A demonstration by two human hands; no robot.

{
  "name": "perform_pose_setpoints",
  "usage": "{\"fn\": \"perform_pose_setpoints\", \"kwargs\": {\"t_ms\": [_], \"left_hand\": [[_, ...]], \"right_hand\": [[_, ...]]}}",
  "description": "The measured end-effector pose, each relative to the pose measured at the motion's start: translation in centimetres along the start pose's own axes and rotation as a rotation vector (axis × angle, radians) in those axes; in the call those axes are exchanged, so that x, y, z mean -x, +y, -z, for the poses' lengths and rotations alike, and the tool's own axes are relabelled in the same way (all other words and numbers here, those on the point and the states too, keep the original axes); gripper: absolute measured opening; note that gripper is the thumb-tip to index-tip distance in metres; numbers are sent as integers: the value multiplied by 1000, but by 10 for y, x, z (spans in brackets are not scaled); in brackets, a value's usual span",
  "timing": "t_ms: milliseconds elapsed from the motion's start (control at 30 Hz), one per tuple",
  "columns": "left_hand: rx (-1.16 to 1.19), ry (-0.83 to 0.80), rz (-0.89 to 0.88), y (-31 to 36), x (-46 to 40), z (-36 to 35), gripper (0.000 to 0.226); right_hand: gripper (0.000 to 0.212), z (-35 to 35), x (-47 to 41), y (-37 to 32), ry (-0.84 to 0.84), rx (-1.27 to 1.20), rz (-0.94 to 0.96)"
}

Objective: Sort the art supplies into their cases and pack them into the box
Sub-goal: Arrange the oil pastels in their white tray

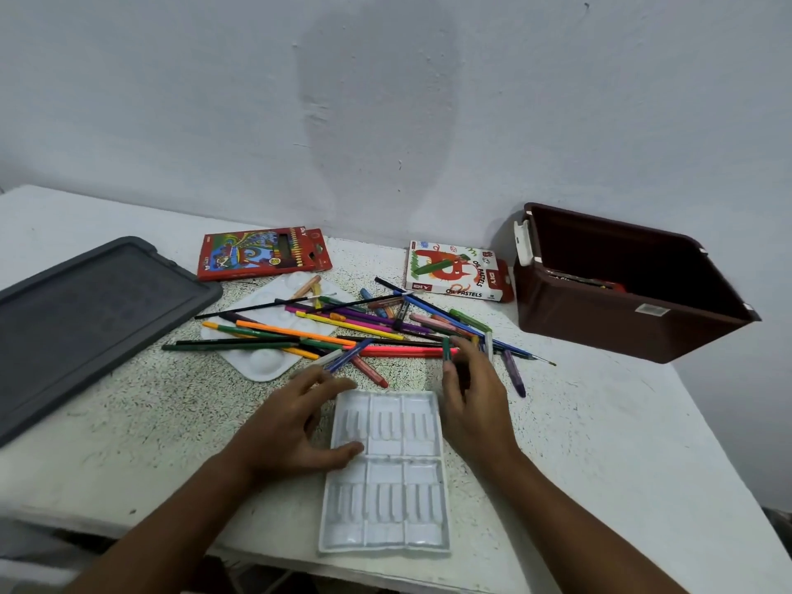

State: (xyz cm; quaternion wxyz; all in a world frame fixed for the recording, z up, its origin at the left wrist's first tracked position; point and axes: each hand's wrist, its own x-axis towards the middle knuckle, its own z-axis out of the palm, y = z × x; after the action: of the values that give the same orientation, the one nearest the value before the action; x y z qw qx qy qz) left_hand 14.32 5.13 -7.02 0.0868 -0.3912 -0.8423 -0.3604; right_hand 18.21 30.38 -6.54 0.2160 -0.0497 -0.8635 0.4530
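So the brown box sits out at 2 o'clock on the table, tipped so its open mouth faces this way. Something dark with a bit of red lies at the bottom, too shadowed to make out. Its grey lid lies flat over at 9 o'clock.

The white plastic pastel tray is dead centre at 6 o'clock, all its little grooved slots bare. The oil pastels carton is at 1 o'clock by the wall, and the red coloured-pencil carton is at 11. I can't see inside either one.

Between them is the messy pile of pencils, pens, crayons and brushes, half of it lying across a white paint palette, so most of the palette is covered up.

The left hand rests on the tray's left edge with its thumb pressing the rim and its fingers loosely spread. The right hand is at the tray's top right corner, pinching a dark green crayon at the edge of the pile. The crayon's lower end is hidden behind the fingers.
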Motion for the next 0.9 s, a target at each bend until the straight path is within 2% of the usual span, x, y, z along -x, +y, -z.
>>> {"fn": "perform_pose_setpoints", "kwargs": {"t_ms": [67,133,333,533,733,900], "left_hand": [[-4,-47,-41,0,0,2,71],[-27,-67,-59,-1,1,2,74],[-91,-73,-16,-4,2,-1,71],[-82,-62,1,-3,-2,-2,71],[-80,-56,10,-5,-4,-2,71],[-76,-62,30,-5,-6,-2,71]], "right_hand": [[39,4,0,0,-12,-168,-59],[44,8,3,1,-25,-236,-82],[35,12,7,3,-66,-374,-155],[33,12,7,5,-169,-315,-121],[33,11,3,8,-221,-143,-47],[31,11,1,7,-264,-126,-47]]}}
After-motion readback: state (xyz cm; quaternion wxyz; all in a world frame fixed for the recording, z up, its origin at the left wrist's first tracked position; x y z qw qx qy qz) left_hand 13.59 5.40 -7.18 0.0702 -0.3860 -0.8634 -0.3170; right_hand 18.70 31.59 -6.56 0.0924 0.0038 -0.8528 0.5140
